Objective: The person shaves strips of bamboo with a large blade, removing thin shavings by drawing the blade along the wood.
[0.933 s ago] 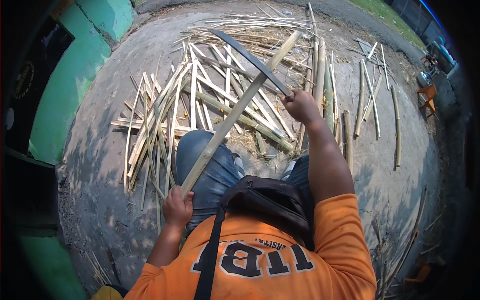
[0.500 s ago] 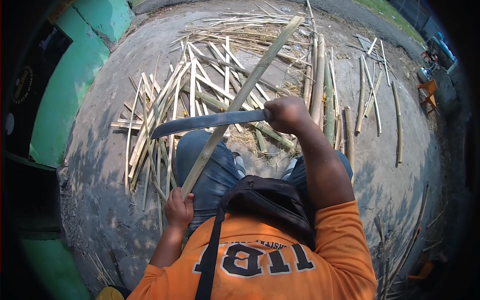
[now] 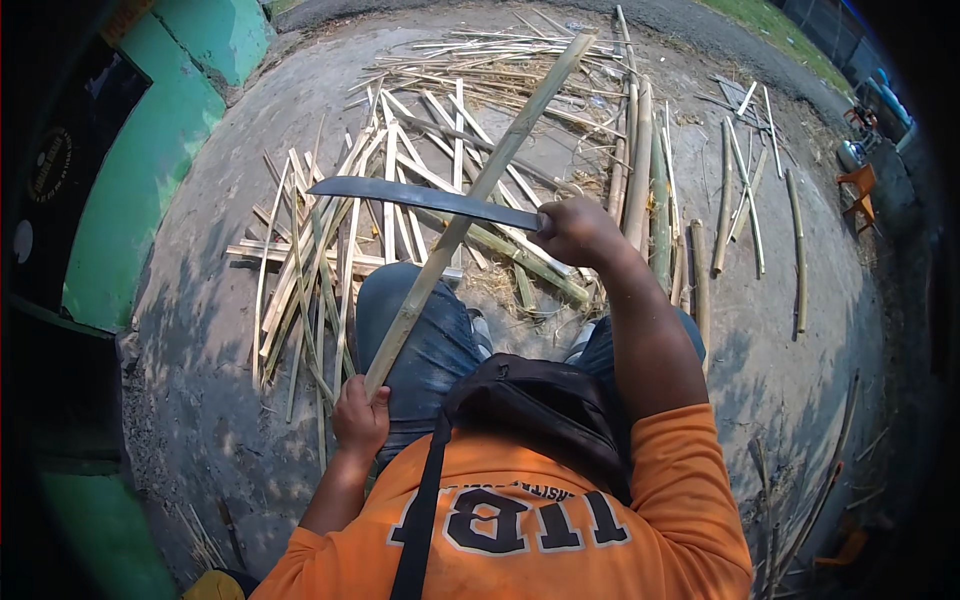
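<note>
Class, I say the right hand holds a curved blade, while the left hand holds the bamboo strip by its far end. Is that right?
Not quite: the head view shows the left hand holding the bamboo strip by its near end. The right hand does hold a curved blade.

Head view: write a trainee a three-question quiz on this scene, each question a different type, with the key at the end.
1. Multiple choice: what does the right grip hold? A) an orange chair; B) the long curved blade by its handle; C) a black bag.
2. True or false: the left grip holds the pale strip by its near end.
3. Fill in the colour: the wearer's shirt is ____.

Key: 1. B; 2. True; 3. orange.
</note>
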### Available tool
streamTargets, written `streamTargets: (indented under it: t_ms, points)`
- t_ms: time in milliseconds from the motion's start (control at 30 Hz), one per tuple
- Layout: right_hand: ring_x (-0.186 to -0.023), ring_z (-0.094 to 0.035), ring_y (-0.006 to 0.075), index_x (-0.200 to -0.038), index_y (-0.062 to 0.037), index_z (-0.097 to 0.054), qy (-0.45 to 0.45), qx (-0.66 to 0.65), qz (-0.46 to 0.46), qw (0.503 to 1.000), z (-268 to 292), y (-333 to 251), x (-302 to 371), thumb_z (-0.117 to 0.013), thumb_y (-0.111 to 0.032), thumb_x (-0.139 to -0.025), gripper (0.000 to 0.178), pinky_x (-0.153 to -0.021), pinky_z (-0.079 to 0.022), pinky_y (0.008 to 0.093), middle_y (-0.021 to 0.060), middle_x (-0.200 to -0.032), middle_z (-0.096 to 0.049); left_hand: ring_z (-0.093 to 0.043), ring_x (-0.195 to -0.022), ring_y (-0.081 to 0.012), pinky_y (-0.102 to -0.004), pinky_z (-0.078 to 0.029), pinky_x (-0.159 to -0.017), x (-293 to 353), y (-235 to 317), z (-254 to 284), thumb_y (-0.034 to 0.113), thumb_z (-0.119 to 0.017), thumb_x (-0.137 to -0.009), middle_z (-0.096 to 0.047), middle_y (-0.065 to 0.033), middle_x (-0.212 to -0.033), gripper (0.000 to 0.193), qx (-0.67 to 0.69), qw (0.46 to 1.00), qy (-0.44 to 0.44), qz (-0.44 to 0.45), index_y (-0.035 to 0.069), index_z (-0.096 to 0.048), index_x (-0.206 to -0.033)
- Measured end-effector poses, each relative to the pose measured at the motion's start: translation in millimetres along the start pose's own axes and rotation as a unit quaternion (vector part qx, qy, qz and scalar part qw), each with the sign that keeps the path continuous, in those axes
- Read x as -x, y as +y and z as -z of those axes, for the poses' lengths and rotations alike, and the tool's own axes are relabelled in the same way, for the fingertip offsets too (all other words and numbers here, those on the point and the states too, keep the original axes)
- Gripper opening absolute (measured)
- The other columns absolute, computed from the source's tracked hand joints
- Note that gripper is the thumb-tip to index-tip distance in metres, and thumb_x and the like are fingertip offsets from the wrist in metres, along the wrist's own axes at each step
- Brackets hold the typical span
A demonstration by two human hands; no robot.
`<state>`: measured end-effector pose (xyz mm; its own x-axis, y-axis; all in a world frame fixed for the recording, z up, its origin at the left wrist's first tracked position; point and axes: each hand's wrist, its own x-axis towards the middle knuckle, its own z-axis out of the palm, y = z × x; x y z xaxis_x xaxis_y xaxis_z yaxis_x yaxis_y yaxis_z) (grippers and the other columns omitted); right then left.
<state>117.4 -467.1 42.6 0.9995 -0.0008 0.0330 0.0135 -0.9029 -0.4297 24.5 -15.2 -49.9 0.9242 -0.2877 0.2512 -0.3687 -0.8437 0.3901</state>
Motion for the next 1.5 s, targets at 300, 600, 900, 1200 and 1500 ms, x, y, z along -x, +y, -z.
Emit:
streamTargets:
  t_ms: [300, 600, 900, 1200, 1500]
  points:
    - [-0.089, -0.072, 0.0406, -0.094, -0.0063, -0.078, 0.158, -0.041, -0.150, 0.975, 6, 41, -15, -0.073, -0.046, -0.093, 0.040, -0.081, -0.057, 0.0498, 0.0195, -0.089, -0.075, -0.064, -0.087, -0.0503, -0.0570, -0.051, -0.073, -1, -3, -3, 0.056, -0.053, -0.104, -0.064, -0.0228, -0.096, 0.057, -0.001, 1.000, -0.001, -0.004, 0.000, -0.058, -0.112]
    - [-0.090, -0.071, 0.0401, -0.097, -0.0086, -0.077, 0.002, -0.025, -0.096, 0.995, 8, -3, -6, -0.074, -0.048, -0.091, 0.040, -0.081, -0.056, 0.0490, 0.0188, -0.093, -0.075, -0.064, -0.089, -0.0508, -0.0566, -0.051, -0.074, 3, -5, -1, 0.056, -0.053, -0.104, -0.065, -0.0230, -0.098, 0.057, 0.000, 1.000, 0.000, -0.004, -0.001, -0.059, -0.113]
    - [-0.086, -0.071, 0.0404, -0.093, -0.0096, -0.076, 0.012, 0.021, -0.055, 0.998, -13, 21, -12, -0.078, -0.049, -0.087, 0.040, -0.078, -0.056, 0.0487, 0.0173, -0.087, -0.075, -0.064, -0.089, -0.0509, -0.0565, -0.051, -0.075, 0, -2, 2, 0.054, -0.055, -0.104, -0.065, -0.0238, -0.097, 0.055, 0.005, 1.000, -0.006, 0.004, 0.000, -0.059, -0.114]
    - [-0.085, -0.069, 0.0446, -0.086, -0.0046, -0.073, 0.080, -0.087, -0.075, 0.990, -5, 16, -4, -0.078, -0.043, -0.087, 0.038, -0.077, -0.054, 0.0515, 0.0228, -0.085, -0.072, -0.063, -0.087, -0.0511, -0.0565, -0.051, -0.073, 0, -2, 2, 0.052, -0.056, -0.104, -0.064, -0.0247, -0.096, 0.053, 0.022, 1.000, -0.017, 0.000, 0.000, -0.060, -0.114]
    - [-0.083, -0.071, 0.0412, -0.089, -0.0100, -0.075, 0.067, -0.007, -0.053, 0.996, -13, 18, -13, -0.075, -0.041, -0.088, 0.031, -0.077, -0.057, 0.0505, 0.0199, -0.081, -0.072, -0.064, -0.086, -0.0510, -0.0569, -0.051, -0.072, 0, -3, 6, 0.050, -0.056, -0.104, -0.064, -0.0248, -0.097, 0.051, 0.015, 1.000, -0.018, 0.003, 0.000, -0.059, -0.112]
